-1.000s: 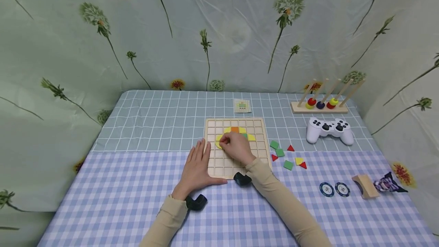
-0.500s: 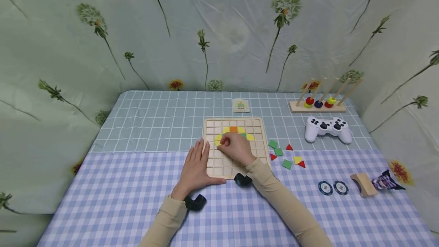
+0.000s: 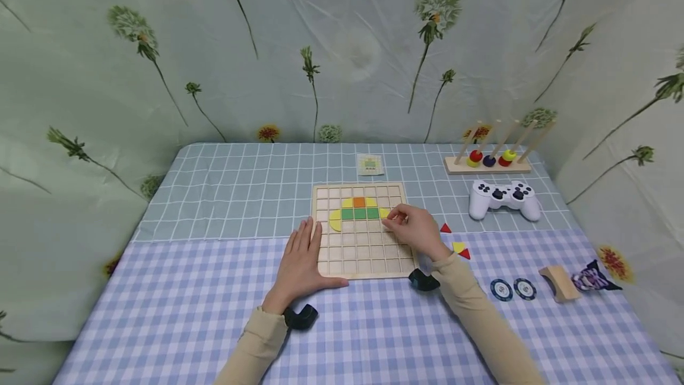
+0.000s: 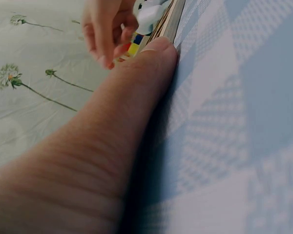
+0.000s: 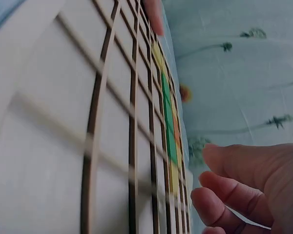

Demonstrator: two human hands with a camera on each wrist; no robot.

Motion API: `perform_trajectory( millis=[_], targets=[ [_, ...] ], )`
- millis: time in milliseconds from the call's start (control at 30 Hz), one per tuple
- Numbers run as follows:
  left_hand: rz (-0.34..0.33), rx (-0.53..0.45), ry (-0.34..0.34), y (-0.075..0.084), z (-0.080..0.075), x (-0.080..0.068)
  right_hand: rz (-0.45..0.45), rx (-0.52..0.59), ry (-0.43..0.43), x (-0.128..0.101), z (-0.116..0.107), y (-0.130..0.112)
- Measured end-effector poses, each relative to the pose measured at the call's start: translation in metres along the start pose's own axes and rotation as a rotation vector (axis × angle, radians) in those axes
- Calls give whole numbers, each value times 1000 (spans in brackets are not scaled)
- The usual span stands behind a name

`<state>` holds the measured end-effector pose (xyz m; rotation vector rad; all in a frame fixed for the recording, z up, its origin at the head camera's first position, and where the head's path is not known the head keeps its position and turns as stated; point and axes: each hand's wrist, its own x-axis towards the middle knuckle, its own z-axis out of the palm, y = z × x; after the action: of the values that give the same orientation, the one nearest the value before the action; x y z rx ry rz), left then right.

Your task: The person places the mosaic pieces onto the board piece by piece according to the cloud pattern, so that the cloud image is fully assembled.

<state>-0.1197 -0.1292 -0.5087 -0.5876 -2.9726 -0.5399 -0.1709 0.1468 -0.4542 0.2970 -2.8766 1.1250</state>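
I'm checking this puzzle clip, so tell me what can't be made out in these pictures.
- Head view: the right hand covers the loose tiles and the wooden board edge beneath it; whether it pinches a piece is unclear.
- Head view: the pattern card is too small to read.
- Left wrist view: the left hand blocks most of the board.

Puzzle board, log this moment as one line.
left hand: rests on puzzle board edge | right hand: over board's right side, empty

Pale matt wood grid board w/ smooth painted tiles; checked cloth table cover; glossy white plastic controller.
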Motion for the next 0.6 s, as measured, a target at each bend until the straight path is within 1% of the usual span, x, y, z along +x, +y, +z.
perform_trajectory(
  millis=[100, 267, 467, 600],
  targets=[
    [0, -4, 0, -1, 0, 0, 4, -6, 1, -6, -13, 11],
    [2, -6, -3, 0, 0, 0, -7, -47, -7, -15, -29, 29],
    [3, -5, -3, 0, -1, 0, 45, -73, -80, -24, -44, 46],
    [2, -1, -4, 0, -2, -1, 55, -94, -119, -26, -47, 53]
  ],
)
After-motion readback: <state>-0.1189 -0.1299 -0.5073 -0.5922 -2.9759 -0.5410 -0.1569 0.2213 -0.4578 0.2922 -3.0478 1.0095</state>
